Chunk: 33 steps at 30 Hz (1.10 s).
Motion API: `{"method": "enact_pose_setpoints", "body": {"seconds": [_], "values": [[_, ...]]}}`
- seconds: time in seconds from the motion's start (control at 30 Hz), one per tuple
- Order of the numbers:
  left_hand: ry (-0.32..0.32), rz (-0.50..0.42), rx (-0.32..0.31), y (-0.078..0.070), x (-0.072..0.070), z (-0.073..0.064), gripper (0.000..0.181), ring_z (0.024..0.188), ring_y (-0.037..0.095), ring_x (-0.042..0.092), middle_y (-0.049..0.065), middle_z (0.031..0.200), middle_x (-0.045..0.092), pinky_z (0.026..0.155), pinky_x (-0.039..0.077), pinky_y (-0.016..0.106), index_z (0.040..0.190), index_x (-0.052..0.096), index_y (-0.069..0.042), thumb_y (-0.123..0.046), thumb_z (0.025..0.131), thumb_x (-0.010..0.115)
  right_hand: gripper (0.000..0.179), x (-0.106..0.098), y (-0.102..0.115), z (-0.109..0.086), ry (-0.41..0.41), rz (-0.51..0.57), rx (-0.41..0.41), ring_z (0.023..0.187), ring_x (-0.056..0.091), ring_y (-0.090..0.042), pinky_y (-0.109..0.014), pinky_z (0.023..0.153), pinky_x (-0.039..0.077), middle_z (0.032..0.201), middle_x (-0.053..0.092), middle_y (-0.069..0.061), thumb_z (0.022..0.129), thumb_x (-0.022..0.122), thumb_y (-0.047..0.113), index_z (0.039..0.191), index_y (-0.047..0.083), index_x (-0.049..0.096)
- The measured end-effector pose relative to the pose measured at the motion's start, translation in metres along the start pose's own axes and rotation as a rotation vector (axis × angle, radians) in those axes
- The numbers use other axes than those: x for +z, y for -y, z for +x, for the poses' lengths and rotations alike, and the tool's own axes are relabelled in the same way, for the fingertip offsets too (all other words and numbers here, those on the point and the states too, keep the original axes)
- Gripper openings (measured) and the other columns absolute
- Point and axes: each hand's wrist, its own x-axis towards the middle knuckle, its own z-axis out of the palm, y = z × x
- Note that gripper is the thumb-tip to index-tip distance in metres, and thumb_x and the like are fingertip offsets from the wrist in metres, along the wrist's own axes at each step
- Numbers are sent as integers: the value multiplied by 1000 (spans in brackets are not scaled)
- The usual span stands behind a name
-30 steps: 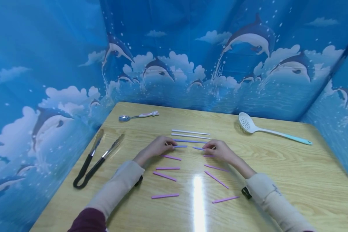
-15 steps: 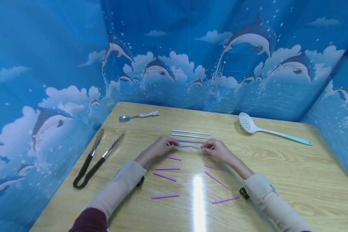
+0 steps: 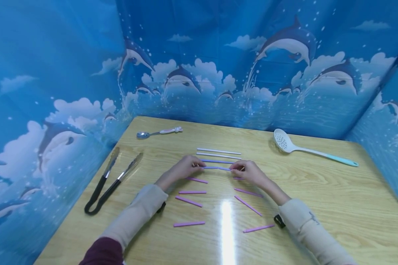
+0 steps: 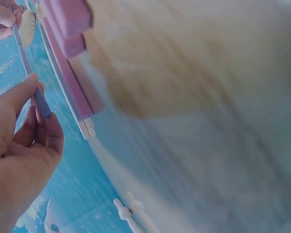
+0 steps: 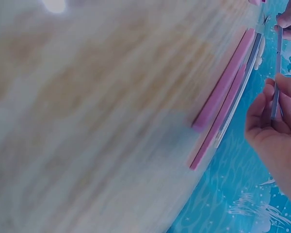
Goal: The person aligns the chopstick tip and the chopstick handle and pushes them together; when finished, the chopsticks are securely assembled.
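My left hand [image 3: 187, 166] pinches a slim, chopstick-like blue piece [image 3: 211, 168] between thumb and fingers. Opposite it, my right hand [image 3: 248, 171] pinches a second blue piece [image 3: 224, 169]. Their inner ends meet in one nearly straight line; whether they are joined I cannot tell. Both wrist views show the blue line [image 4: 25, 60] raised off the table, running from hand to hand. Just beyond lie a longer blue stick [image 3: 217, 161] and two white sticks [image 3: 219, 156]. Short pink pieces [image 3: 192, 192] lie in a column nearer, with more pink pieces [image 3: 247, 205] to the right.
Black-handled tongs [image 3: 101, 197] lie spread at the left of the wooden table [image 3: 318, 206]. A spoon [image 3: 159, 132] is at the back left, a white slotted skimmer [image 3: 285, 141] at the back right. A dolphin-printed curtain [image 3: 199, 95] stands behind the table.
A gap stood between the two blue pieces a second ago. Both hands have drawn them together, and the ends now meet and line up straighter than half a second ago.
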Motion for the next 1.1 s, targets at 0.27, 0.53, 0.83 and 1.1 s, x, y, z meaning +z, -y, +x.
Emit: {"method": "enact_pose_setpoints", "body": {"seconds": [0.27,0.53,0.83,1.1], "values": [[12,-2,3,-1,2,-1,22,97,22,64,12,106,69,85,52,27,109,68,-2,-11,90,64,16,4,1,1,-4,75,-20,74,60,-17,-25,63,56,89,65,-15,89,63,1,101,-8,67],[-11,10,11,-2,5,0,24,100,24,63,14,109,68,89,51,31,113,67,-3,-12,92,61,14,9,6,1,-84,-23,-89,75,57,-13,-22,66,51,88,65,-10,89,64,5,98,-4,69],[-53,-23,30,-5,-1,-2,22,92,21,68,14,108,69,77,54,21,110,69,-2,-11,91,62,11,13,9,1,-168,-27,-187,70,50,-8,-19,60,46,84,61,-7,86,66,3,95,-4,69],[-70,-19,70,-10,-4,-2,21,93,23,68,15,108,69,79,54,23,109,69,0,-9,90,63,11,12,12,1,-182,-47,-216,71,50,-9,-19,61,46,83,60,-7,87,66,2,95,-4,69]]}}
